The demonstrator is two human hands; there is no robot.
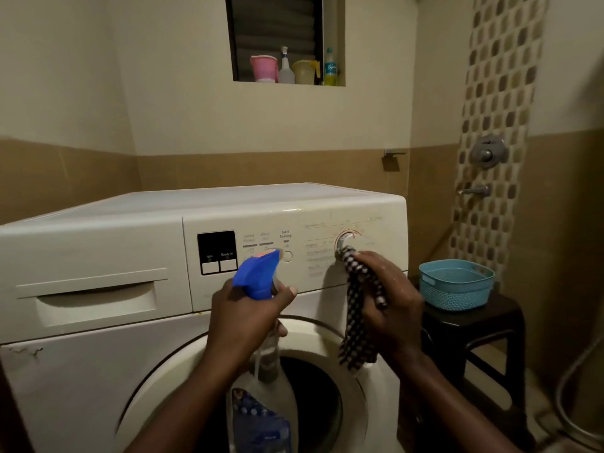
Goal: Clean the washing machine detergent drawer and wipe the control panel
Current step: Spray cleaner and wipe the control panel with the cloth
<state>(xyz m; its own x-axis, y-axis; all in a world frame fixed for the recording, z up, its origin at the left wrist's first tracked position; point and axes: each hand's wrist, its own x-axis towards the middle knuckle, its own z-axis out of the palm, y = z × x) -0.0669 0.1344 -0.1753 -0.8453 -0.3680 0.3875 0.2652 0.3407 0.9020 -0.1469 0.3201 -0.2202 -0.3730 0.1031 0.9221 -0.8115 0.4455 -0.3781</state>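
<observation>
Spray bottle [258,277] is held in left grip [242,318], nozzle aimed at control panel [294,223]; cloth [361,289] is clutched in right grip [395,308], pressed at dial [347,238] for wiping.

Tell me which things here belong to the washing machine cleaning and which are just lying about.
Job: spray bottle in the left hand; checked cloth in the right hand, against the dial; control panel; closed detergent drawer.
Lying about: blue basket on the stool; jugs and bottles in the wall niche.

Spray bottle [256,274] base cut off at btm; dial [347,238] partly behind cloth [359,282] (panel [261,220] txt unreadable).
</observation>
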